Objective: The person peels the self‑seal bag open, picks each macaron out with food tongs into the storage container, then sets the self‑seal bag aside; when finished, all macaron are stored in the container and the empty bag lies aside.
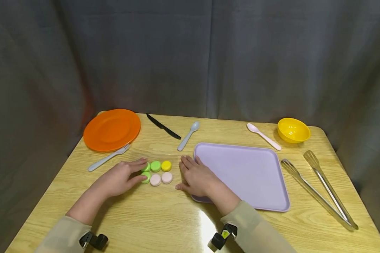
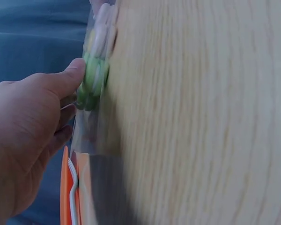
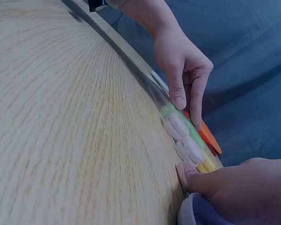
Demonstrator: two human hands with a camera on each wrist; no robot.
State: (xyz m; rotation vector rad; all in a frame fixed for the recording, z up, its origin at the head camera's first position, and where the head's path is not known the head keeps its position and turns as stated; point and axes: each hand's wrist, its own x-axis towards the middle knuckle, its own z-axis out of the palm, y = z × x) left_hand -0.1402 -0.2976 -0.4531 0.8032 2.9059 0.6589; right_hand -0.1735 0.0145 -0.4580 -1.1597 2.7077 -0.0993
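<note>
Macarons lie in two short rows at the table's middle left: green (image 1: 155, 166), yellow (image 1: 166, 166) and pale pink (image 1: 167, 177). Clear plastic (image 2: 86, 131) surrounds them; whether it is a bag or a box I cannot tell. My left hand (image 1: 121, 177) reaches in from the left, thumb and fingertips touching the green macarons at that end. On the other side my right hand (image 1: 197, 177) lies low with its fingers extended, over the left edge of a lilac tray (image 1: 240, 175). In the right wrist view its thumb (image 3: 189, 176) is close to the pink macarons.
An orange plate (image 1: 112, 130) and a grey fork (image 1: 109, 158) are at the back left. Behind the macarons lie a black knife (image 1: 163, 126) and grey spoon (image 1: 188, 136). A pink spoon (image 1: 264, 136), yellow bowl (image 1: 293, 130) and metal tongs (image 1: 327, 193) are on the right.
</note>
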